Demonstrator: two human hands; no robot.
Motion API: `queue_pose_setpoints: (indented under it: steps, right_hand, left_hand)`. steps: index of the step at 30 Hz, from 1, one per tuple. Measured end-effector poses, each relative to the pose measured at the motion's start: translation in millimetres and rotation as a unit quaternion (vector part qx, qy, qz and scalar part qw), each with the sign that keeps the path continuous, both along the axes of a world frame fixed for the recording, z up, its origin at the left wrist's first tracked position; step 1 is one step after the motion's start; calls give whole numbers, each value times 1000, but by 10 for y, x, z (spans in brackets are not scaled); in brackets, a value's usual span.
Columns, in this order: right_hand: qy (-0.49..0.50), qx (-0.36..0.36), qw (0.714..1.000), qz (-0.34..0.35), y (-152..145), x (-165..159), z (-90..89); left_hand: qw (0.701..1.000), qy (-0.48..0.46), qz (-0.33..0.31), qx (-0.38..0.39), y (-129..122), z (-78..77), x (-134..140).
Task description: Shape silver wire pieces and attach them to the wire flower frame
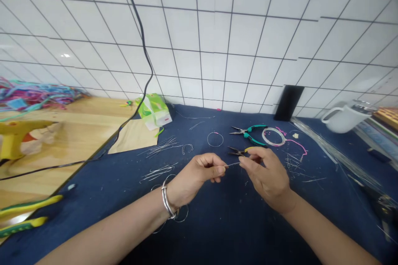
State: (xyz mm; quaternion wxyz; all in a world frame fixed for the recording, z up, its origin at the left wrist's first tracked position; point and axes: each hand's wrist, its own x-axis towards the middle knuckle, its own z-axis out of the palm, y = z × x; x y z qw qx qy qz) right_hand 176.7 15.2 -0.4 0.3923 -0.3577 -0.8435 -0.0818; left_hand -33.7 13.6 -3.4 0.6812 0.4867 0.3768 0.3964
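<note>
A short, thin metal wire (232,164) is stretched between my two hands above the dark blue cloth. My left hand (203,172) pinches one end between thumb and forefinger, with a silver bangle at its wrist. At the other end, the fingertips of my right hand (267,176) are closed on the wire. Yellow-handled pliers (236,150) show just behind the right fingers; whether they lie on the cloth or rest in that hand I cannot tell. Beyond is a wire ring (215,139) with small pink beads on it. Teal-handled pliers (248,131) lie open behind.
Bent wire pieces (158,172) lie left of my hands, more wire scraps (294,165) to the right. A white coil (273,136), a white mug (346,116) and a black block (288,102) stand or lie at right. Leftward are a tissue pack (154,111), black cable (144,49) and yellow glue gun (17,136).
</note>
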Motion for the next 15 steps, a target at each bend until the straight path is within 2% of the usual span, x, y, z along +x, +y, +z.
queue_pose_setpoints:
  steps: [4,7,15]
  right_hand:
    - [9,-43,999,0,-17,-20,9]
    - [43,-76,995,-39,-35,-57,19]
    - [54,-85,994,-50,-47,-116,-8]
  left_hand:
    - [1000,-19,20,4,-23,-5,26]
    - [998,-25,57,29,-53,-10,59]
    - [983,25,138,118,-67,-45,67]
